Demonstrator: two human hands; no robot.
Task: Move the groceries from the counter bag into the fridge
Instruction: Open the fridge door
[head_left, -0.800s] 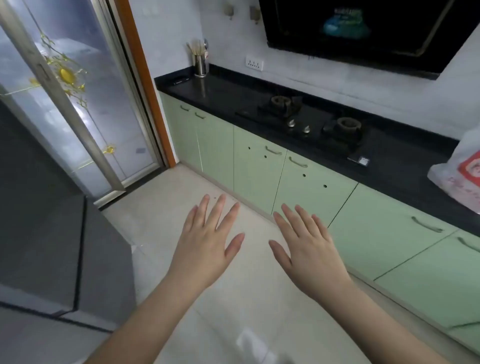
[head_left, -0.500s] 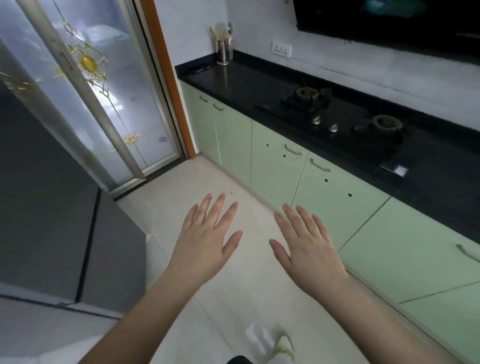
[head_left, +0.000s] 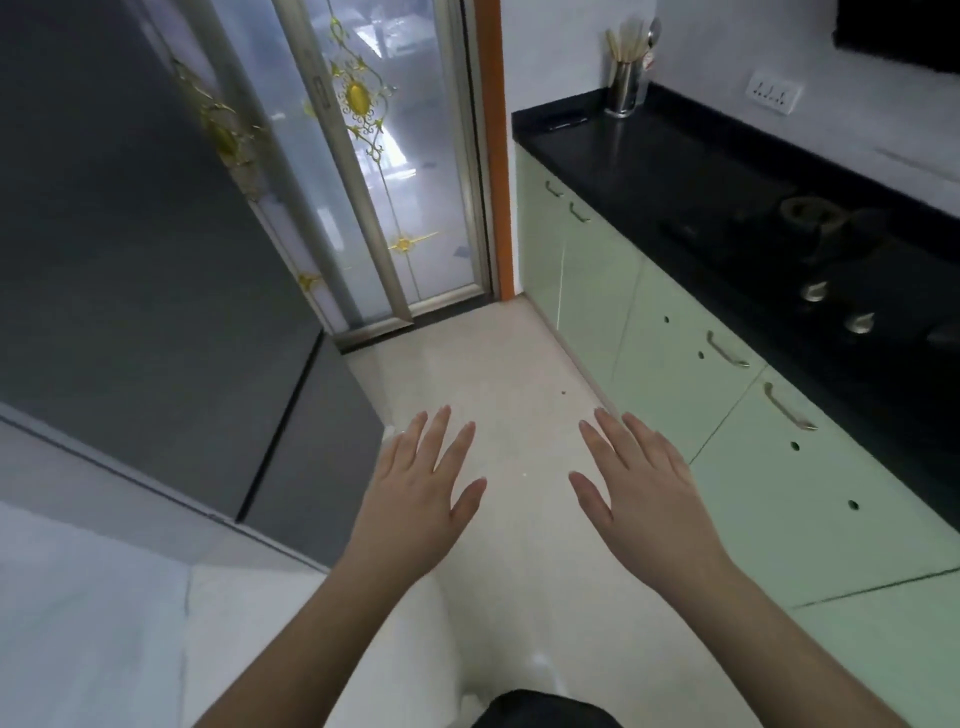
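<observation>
fridge (head_left: 145, 291) dark grey, doors closed | left hand (head_left: 415, 499) fingers spread, empty | right hand (head_left: 644, 499) same

Single head-worn wide-angle view, pitched forward and down over the pale tiled floor (head_left: 498, 384); near foreground at arm's reach. Tall grey fridge (head_left: 156, 291) at left edge, black stone counter (head_left: 675, 171) at right, frosted glass sliding door (head_left: 415, 171) straight ahead.

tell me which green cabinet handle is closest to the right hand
The long handle on the door just right of the right hand; the other handles sit farther along the counter toward the glass door.
</observation>
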